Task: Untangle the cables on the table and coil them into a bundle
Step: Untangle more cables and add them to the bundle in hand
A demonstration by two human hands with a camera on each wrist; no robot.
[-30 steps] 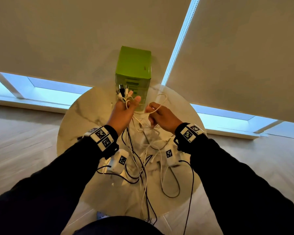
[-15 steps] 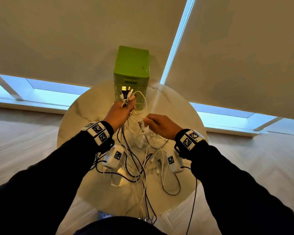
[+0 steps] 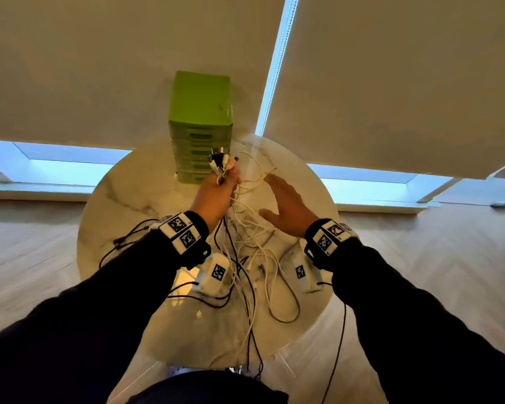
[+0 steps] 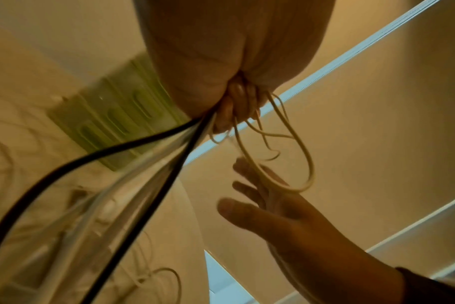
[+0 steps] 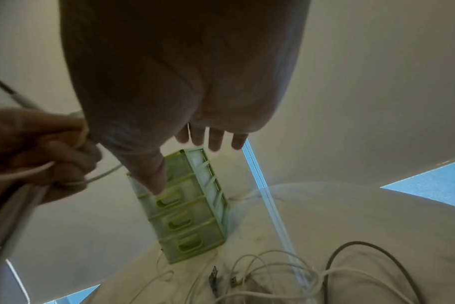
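1. head view: cables (image 3: 245, 258), white and black, lie tangled across the middle of the round marble table (image 3: 123, 199) and trail over its near edge. left hand (image 3: 216, 193) is raised above the far part of the table, fist clenched round a bunch of cable ends, with the plugs (image 3: 219, 163) sticking up out of it. right hand (image 3: 289, 205) is just right of it, fingers straight and spread, grasping nothing, with white loops between the two hands. green drawers (image 3: 200, 123) stand at the far edge of the table, right behind the left hand. both wrists wear marker bands (image 3: 184, 233).

2. left wrist view: left hand (image 4: 221, 61) grips black and white cables (image 4: 148, 156) that run down toward the table; thin white loops (image 4: 286, 168) hang from the fingers. right hand (image 4: 286, 222) is spread out below the loops, near them; whether it touches them i cannot tell. drawers (image 4: 122, 115) are blurred on the left.

3. right wrist view: right hand (image 5: 185, 82) is flat and released, fingers (image 5: 214, 142) straight. left hand (image 5: 37, 150) on the left clutches white cables. drawers (image 5: 190, 209) stand on the table (image 5: 377, 226), more cables (image 5: 286, 273) lying near.
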